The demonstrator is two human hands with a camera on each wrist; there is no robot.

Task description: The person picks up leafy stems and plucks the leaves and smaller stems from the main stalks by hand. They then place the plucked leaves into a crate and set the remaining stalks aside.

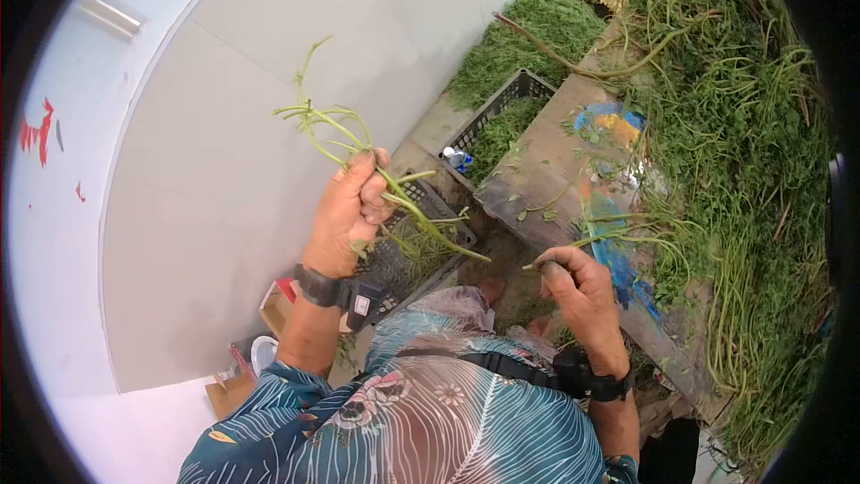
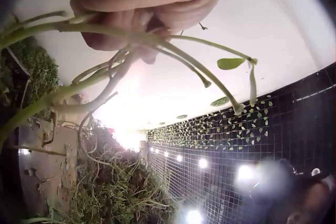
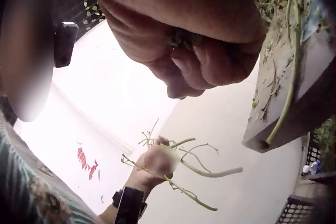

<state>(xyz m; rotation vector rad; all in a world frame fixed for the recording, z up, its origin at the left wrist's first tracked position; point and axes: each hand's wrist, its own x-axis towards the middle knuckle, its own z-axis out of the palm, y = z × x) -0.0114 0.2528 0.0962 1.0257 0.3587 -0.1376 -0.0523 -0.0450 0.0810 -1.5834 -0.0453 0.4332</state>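
Observation:
My left hand (image 1: pixel 351 206) is raised and grips several green leafy-plant stems (image 1: pixel 408 202) with bare, cut-looking ends. In the left wrist view its curled fingers (image 2: pixel 121 16) close over these stems, and one small leaf (image 2: pixel 231 64) hangs beside them. My right hand (image 1: pixel 582 291) is curled at the near edge of the board, its fingertips overlapping a single stem (image 1: pixel 528 267) in the head view. The right wrist view shows small green leaves (image 3: pixel 184 40) tucked in the curled fingers, while a long stem (image 3: pixel 291 85) lies apart from that hand, its end past the board's edge.
A large heap of leafy stems (image 1: pixel 761 116) covers the right part of the paint-stained board (image 1: pixel 537 184). Beyond it stand a black crate (image 1: pixel 528 82) holding greens and another heap (image 1: pixel 537 36). A second crate (image 1: pixel 367 260) is below my left hand, next to the pale wall (image 1: pixel 206 188).

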